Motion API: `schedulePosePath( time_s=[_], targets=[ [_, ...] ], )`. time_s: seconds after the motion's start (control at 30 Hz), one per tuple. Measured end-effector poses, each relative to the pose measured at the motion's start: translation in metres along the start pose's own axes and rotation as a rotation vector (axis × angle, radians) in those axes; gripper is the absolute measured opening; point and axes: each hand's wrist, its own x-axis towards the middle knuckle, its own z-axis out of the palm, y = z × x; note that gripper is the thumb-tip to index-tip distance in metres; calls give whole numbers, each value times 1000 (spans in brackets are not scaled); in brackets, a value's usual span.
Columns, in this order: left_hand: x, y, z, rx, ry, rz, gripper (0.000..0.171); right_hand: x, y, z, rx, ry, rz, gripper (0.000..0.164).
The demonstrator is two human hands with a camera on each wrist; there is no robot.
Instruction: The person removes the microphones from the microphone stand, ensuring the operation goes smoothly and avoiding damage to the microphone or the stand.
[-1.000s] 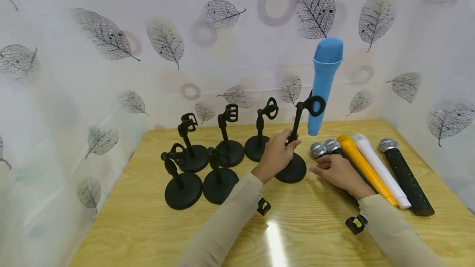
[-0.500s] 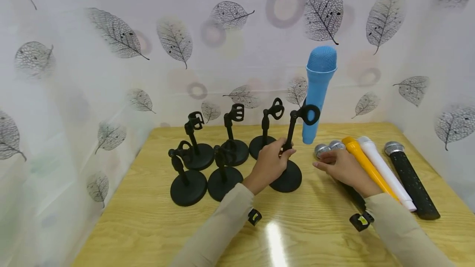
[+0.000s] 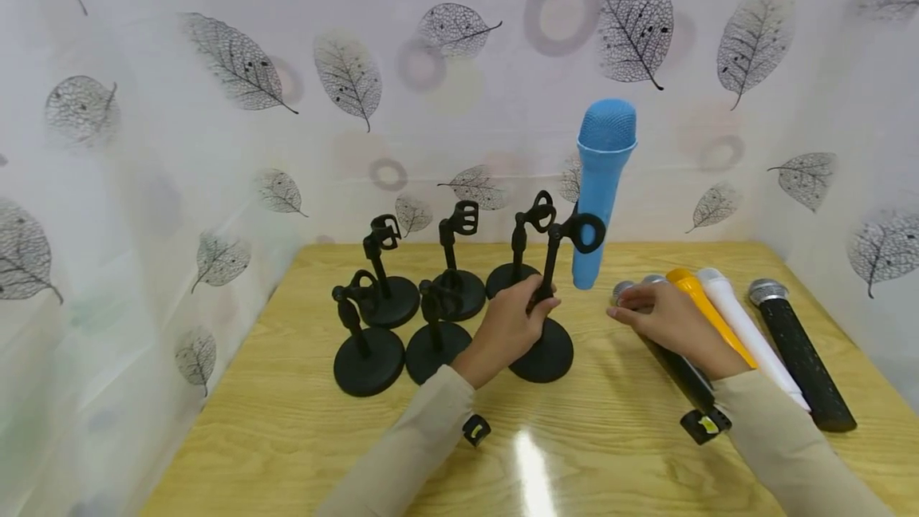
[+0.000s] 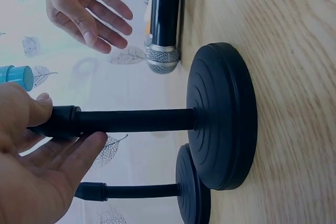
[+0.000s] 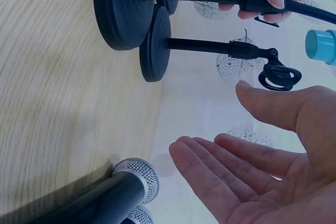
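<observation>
My left hand grips the upright of a black desktop microphone stand, thumb and fingers around it below the clip. In the left wrist view, the stand's round base is close to the tabletop. A blue microphone stands upright in the stand's ring clip, its head up and slightly tilted right. My right hand hovers with relaxed fingers, holding nothing, over black microphones with silver mesh heads. The right wrist view has one such black microphone lying below that hand.
Several black stands with empty clips, such as the front left stand and the back stand, are grouped left on the wooden table. An orange microphone, a white microphone and a speckled black microphone lie at right.
My left hand has shifted the stand with the blue microphone left and nearer to me, toward the other stands. My right hand stays over the black microphones. The head view has turned slightly left.
</observation>
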Motion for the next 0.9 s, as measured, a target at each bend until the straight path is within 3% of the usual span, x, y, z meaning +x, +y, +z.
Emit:
schedulePosePath(
  time_s=[0.4,0.63,0.73,0.9],
  targets=[
    [-8,2,-9,-38,-13,-36,12,-3,-7,-6,0,22,-30,50],
    [-9,4,-14,-50,-15,-68,18,-4,-28,-22,-18,48,-29,52],
    [-9,10,-22,-79,-6,-52,29,-6,-40,-32,4,87,-56,52],
    [-3,26,-37,-124,42,27,45,-9,-59,-48,70,200,-175,42]
  ],
)
